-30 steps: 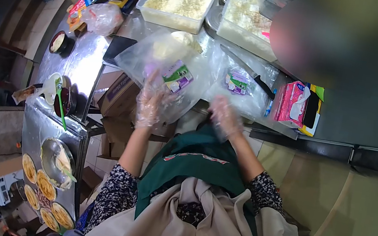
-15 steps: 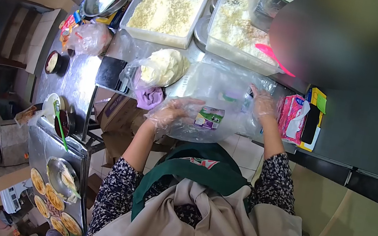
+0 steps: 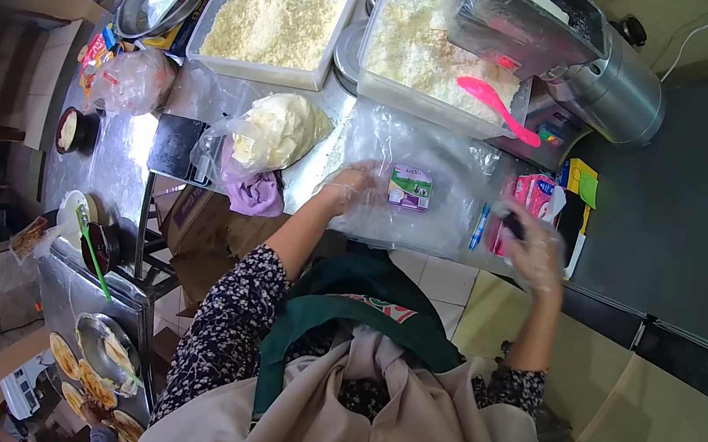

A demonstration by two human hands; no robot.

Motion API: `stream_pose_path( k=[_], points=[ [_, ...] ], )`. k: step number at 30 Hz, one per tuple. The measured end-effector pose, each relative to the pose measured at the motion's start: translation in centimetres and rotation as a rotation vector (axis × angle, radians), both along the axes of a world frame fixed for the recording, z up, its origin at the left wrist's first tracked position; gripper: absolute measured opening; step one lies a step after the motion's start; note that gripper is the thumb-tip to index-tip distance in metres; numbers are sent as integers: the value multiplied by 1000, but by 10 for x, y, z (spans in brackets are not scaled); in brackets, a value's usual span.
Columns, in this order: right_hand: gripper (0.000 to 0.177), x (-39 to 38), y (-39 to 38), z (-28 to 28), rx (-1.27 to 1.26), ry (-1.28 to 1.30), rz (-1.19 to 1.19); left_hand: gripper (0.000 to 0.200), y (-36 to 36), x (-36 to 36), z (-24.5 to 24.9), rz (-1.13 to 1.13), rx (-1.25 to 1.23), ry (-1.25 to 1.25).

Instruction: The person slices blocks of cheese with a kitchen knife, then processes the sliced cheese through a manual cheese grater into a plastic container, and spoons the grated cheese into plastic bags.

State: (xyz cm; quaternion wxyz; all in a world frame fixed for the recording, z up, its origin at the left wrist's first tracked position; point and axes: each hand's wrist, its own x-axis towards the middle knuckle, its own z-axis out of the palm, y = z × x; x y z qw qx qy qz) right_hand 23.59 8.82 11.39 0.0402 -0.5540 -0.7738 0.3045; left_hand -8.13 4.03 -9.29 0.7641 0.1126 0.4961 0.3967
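Note:
A large clear plastic bag (image 3: 378, 140) with a purple and green label (image 3: 410, 187) lies flat near the table's front edge. At its left edge, my left hand (image 3: 348, 190), in a clear plastic glove, holds the bag with fingers bent. My right hand (image 3: 538, 253), gloved too and smeared by motion, is off the bag to the right. It is closed on a black-handled object (image 3: 514, 225), too blurred to name. Beside the bag lies a blue pen (image 3: 479, 227). Left of it sits a plastic-wrapped pale creamy mass (image 3: 282, 133), above a lilac cloth (image 3: 256, 194).
Two tubs of pale crumbs (image 3: 277, 13) (image 3: 408, 22) stand behind, the right one with a pink spoon (image 3: 498, 110). A mixer-like machine (image 3: 610, 86) and a tissue pack (image 3: 534, 196) are at right. A co-worker's hand (image 3: 92, 415) reaches the round pastries (image 3: 63, 354) lower left.
My right hand has left the bag and moved right and towards me with the dark object. The bag now lies flatter, its label turned upward. A co-worker's hand has appeared over the pastries.

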Motion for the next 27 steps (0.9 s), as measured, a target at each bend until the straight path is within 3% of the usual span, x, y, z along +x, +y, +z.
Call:
stream_pose_path(
  k=[2, 4, 6, 7, 9, 13, 14, 15, 16, 17, 18, 19, 22, 23, 24, 26, 27],
  points=[
    [59, -12, 5, -71, -136, 182, 101, 55, 3, 0, 6, -1, -18, -1],
    [58, -45, 6, -86, -136, 48, 178, 55, 1, -7, 6, 2, -34, 4],
    [57, -57, 7, -118, -64, 46, 220, 59, -9, -17, 0, -64, 125, 249],
    [57, -63, 10, -125, 5, 36, 254, 59, -16, -21, 5, -60, 139, 254],
    [55, -78, 25, -97, 95, 69, 300, 63, -36, -25, 25, 67, 129, 661],
    [44, -126, 59, 71, 349, 62, 350, 74, -85, -48, 78, 198, 189, 540],
    [40, -135, 74, 109, 578, 80, 342, 74, -101, -53, 74, 205, 205, 541],
    [37, -137, 108, 127, 704, 363, 414, 73, -116, -58, 65, 243, 251, 555],
    [38, -145, 124, 163, 1008, 264, 382, 72, -132, -63, 59, 280, 294, 571],
    [38, -158, 145, 188, 1007, 478, 250, 72, -147, -67, 59, 291, 307, 576],
    [47, -153, 192, 205, 1215, 239, 129, 66, -162, -71, 58, 311, 243, 585],
    [47, -146, 209, 198, 1224, 250, 139, 60, -173, -73, 58, 333, 174, 592],
    [49, -124, 436, 212, 910, 284, 107, 55, -199, -77, 74, 395, 155, 597],
    [50, -138, 466, 205, 801, 294, 109, 52, -210, -79, 67, 417, 157, 628],
    [50, -156, 456, 207, 797, 312, 139, 52, -218, -80, 68, 449, 147, 636],
    [58, -175, 429, 214, 646, 525, -209, 49, -234, -82, 76, 482, 115, 537],
    [60, -175, 435, 220, 685, 469, -310, 47, -241, -80, 87, 542, 120, 523]
  ],
)
